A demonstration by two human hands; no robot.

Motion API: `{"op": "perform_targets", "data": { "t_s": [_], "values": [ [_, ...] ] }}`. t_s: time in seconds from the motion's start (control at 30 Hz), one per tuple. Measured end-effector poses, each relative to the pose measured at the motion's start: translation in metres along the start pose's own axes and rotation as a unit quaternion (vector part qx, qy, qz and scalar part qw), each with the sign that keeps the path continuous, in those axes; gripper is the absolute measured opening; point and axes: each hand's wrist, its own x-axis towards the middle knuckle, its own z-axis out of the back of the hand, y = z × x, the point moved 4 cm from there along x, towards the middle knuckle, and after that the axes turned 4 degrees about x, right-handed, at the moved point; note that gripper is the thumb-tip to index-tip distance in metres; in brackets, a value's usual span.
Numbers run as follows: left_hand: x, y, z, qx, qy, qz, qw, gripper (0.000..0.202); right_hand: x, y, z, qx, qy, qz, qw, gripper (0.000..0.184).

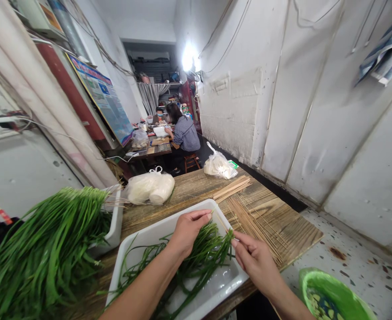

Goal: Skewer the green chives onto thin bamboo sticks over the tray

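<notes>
Over a white plastic tray (139, 238), both of my hands are at work among long green garlic chives (212, 262). My left hand (189, 231) is closed in a pinch, and a thin pale-green chive end shows at its fingertips. My right hand (254, 258) pinches a thin wooden skewer (222, 222) near the tray's right edge. Chives are bunched on the skewer at those fingers and hang down to the left into the tray. The skewer's free end points up toward my left fingertips.
Loose bamboo skewers (252, 224) lie on the wooden table (282, 213) to the right. Skewered chives (52, 226) fill another white bin at left. Filled plastic bags (151, 186) stand at the back. A green-lined bucket (336, 293) is lower right. Two people (186, 133) sit farther off.
</notes>
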Motion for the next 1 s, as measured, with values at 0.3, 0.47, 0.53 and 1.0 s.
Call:
{"op": "perform_targets", "data": {
  "t_s": [0.3,0.47,0.53,1.0],
  "values": [
    [-0.0010,-0.0006,0.0010,0.017,-0.012,-0.016,1.000,0.035,-0.0002,0.0017,-0.0008,-0.006,0.012,0.005,1.000,0.041],
    [-0.0012,0.0006,0.0016,0.012,-0.014,-0.013,1.000,0.035,-0.0012,0.0001,0.0003,-0.012,0.012,0.010,1.000,0.040],
    [-0.0013,0.0012,0.0015,0.006,-0.014,-0.012,1.000,0.036,-0.0007,0.0000,0.0004,-0.012,0.012,0.008,1.000,0.040],
    [0.0013,0.0053,-0.0019,-0.072,-0.019,0.004,0.997,0.036,-0.0001,0.0002,-0.0005,-0.005,0.005,0.004,1.000,0.043]
  ]
}}
